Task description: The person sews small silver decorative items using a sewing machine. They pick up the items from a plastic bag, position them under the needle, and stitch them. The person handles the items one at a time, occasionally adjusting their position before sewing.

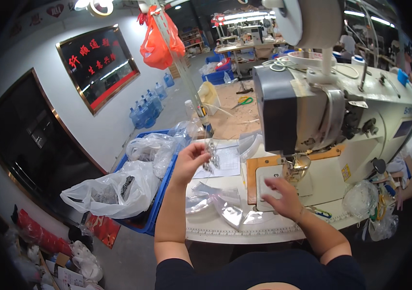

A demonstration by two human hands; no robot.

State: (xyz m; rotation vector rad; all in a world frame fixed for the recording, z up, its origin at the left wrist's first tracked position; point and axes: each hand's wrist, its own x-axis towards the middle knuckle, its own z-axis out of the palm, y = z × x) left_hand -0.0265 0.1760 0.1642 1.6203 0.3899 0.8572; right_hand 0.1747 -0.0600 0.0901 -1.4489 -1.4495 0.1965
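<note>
My left hand [192, 162] is raised over the left part of the sewing table, fingers pinched on a cluster of small shiny dark pieces [210, 155]; their exact kind is too small to make out. Below it, clear plastic pieces [228, 208] lie overlapping on the white tabletop. My right hand [285, 197] is over the light plate beside the needle area of a large sewing machine [307, 111], fingers apart and nothing in them. Behind my left hand lies a sheet of paper with a printed grid [228, 164].
To the left, a blue crate [167, 174] holds white plastic bags [119, 193]. A metal pole [179, 65] rises behind the table, with a red bag [160, 41] hanging on it. Green-handled scissors [243, 101] lie farther back. At right are a snipper [323, 213] and a clear bag [360, 198].
</note>
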